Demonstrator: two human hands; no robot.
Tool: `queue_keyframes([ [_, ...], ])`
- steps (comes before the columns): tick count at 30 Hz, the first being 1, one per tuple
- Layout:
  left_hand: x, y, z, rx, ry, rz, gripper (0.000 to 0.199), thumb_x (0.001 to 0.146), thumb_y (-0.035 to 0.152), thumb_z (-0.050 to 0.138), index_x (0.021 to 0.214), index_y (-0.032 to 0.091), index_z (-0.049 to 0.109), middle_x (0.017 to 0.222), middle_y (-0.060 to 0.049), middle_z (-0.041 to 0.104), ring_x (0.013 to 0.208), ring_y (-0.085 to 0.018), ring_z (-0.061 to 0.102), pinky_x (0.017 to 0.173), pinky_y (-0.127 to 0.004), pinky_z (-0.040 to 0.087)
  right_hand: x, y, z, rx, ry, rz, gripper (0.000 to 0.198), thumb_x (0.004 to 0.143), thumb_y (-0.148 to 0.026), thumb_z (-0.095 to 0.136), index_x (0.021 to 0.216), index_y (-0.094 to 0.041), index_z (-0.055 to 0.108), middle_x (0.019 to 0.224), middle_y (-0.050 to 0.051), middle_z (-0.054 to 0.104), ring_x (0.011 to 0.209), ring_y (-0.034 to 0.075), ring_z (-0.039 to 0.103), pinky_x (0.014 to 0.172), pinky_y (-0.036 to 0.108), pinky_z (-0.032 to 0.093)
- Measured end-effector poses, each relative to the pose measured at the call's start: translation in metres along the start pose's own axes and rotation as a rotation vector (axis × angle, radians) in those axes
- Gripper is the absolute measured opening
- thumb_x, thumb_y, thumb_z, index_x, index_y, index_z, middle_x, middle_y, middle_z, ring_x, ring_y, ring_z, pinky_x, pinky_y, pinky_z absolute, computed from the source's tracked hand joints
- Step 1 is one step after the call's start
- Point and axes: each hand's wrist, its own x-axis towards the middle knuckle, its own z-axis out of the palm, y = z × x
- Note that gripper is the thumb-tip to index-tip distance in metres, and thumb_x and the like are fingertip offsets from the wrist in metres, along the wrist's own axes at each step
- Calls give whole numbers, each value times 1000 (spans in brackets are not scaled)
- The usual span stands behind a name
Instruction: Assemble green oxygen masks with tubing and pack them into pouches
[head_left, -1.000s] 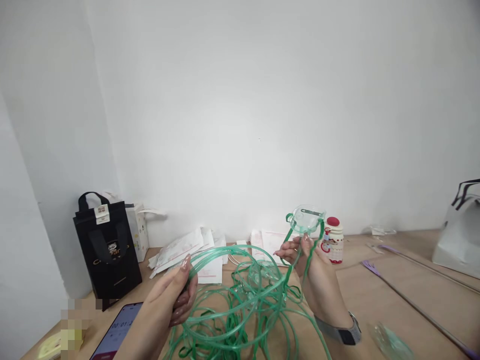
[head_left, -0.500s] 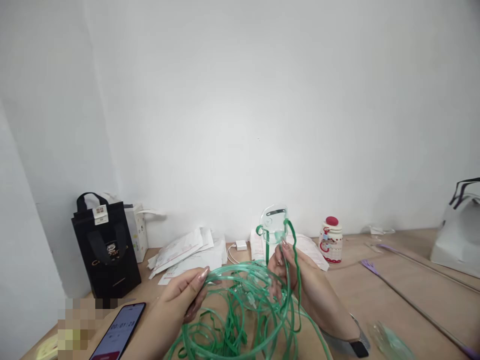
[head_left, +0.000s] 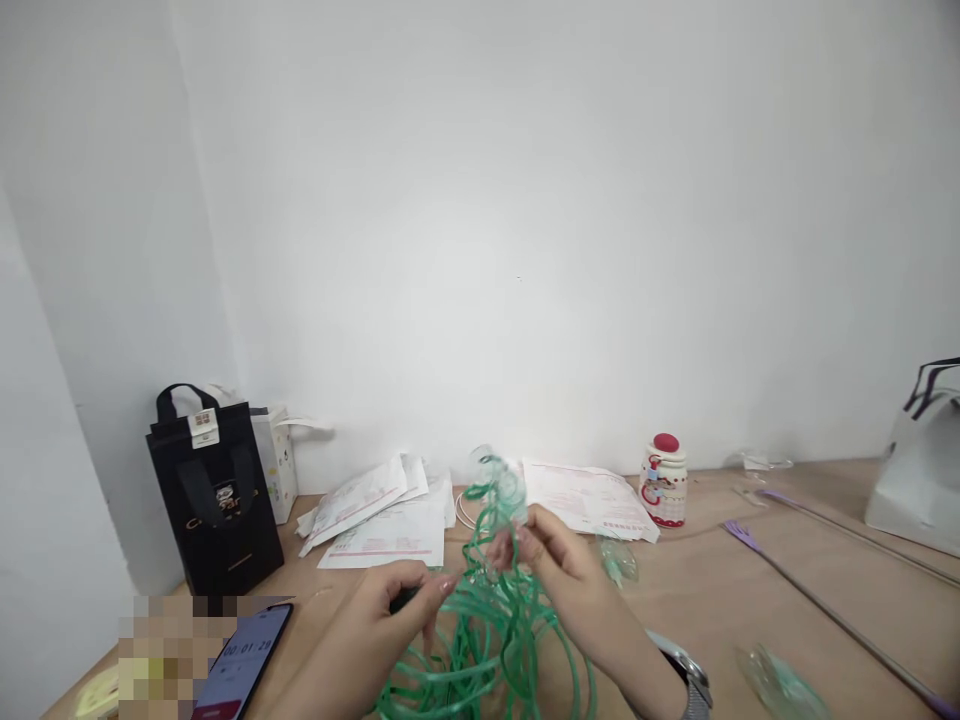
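Observation:
A clear oxygen mask (head_left: 511, 495) with green straps is held up above the table, slightly blurred. My right hand (head_left: 559, 560) is closed with its fingertips at the lower end of this mask, where its tubing starts. To its left, my left hand (head_left: 397, 610) has thumb and forefinger pinched on a piece of green tubing. Under both hands lies a tangled heap of green tubing (head_left: 442, 690). A second clear mask (head_left: 619, 560) rests on the table beyond my right forearm, and a clear-green mask (head_left: 784, 685) lies further right.
White packets (head_left: 390, 540) and another packet (head_left: 592, 497) lie along the wall. A black paper bag (head_left: 217, 520) and a phone (head_left: 244, 660) are at left. At right are a red-lidded bottle (head_left: 664, 485), purple-ended rods (head_left: 825, 600) and a white bag (head_left: 919, 470).
The held mask has moved left and turned. Both hands are closer together, and my left hand has shifted right. The mask lying beyond my right forearm has come into view.

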Motion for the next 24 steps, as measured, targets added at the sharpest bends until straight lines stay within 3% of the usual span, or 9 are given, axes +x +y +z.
queue_keyframes([
  [2, 1, 0, 1, -68, 114, 27, 39, 79, 44, 45, 50, 18, 47, 53, 3, 39, 58, -14, 39, 57, -24, 31, -4, -3, 8, 30, -86, 57, 22, 86, -37, 42, 84, -20, 56, 74, 1, 54, 73, 17, 50, 68, 26, 40],
  [7, 6, -1, 2, -396, 255, -4, 34, 74, 49, 52, 60, 19, 43, 44, 11, 25, 41, -7, 19, 40, -20, 14, -8, -8, 23, 175, -82, 166, 27, 84, -38, 45, 104, -25, 59, 68, 0, 57, 65, 16, 51, 62, 25, 42],
  [12, 11, -3, 5, -563, 260, -41, 36, 69, 49, 60, 79, 22, 38, 37, 14, 37, 34, -3, 19, 37, -18, 10, -12, -13, 15, 309, -103, 357, 32, 79, -43, 50, 104, -26, 61, 63, -1, 57, 56, 13, 50, 53, 22, 41],
  [16, 11, 1, 7, -693, 205, -38, 39, 69, 44, 63, 87, 22, 37, 37, 14, 41, 32, -2, 20, 37, -17, 9, -12, -16, 6, 310, -196, 267, 46, 63, -27, 71, 108, -27, 59, 90, 0, 62, 84, 17, 56, 73, 23, 44],
  [17, 10, 3, 8, -727, 169, -38, 39, 71, 42, 62, 93, 21, 38, 40, 12, 45, 32, -2, 22, 37, -17, 10, -11, -15, 5, 314, -182, 246, 46, 60, -25, 73, 104, -25, 60, 87, 0, 63, 85, 18, 56, 73, 24, 44],
  [19, 7, 8, 9, -796, 88, -28, 49, 71, 39, 63, 108, 18, 39, 51, 5, 56, 35, -3, 33, 38, -17, 18, -6, -12, 5, 332, -80, 257, 34, 60, -29, 73, 91, -20, 62, 64, -3, 60, 63, 15, 57, 57, 22, 46],
  [21, 5, 12, 10, -822, 11, -5, 60, 70, 36, 65, 119, 16, 38, 62, 0, 62, 45, -9, 48, 44, -20, 31, 0, -8, 3, 387, 73, 291, 28, 63, -37, 69, 80, -19, 58, 43, -9, 43, 36, 8, 39, 36, 17, 33],
  [22, 4, 14, 10, -811, -28, 1, 59, 69, 34, 67, 119, 15, 41, 64, -1, 63, 51, -12, 53, 51, -23, 37, 2, -6, 0, 434, 153, 297, 28, 64, -40, 68, 78, -20, 54, 39, -12, 35, 31, 5, 28, 31, 15, 25],
  [24, 2, 15, 11, -752, -128, -1, 40, 69, 30, 67, 104, 13, 57, 65, -3, 64, 62, -15, 57, 64, -27, 41, 5, -4, -8, 538, 297, 273, 30, 66, -42, 67, 73, -21, 46, 39, -14, 26, 32, 3, 17, 30, 13, 17],
])
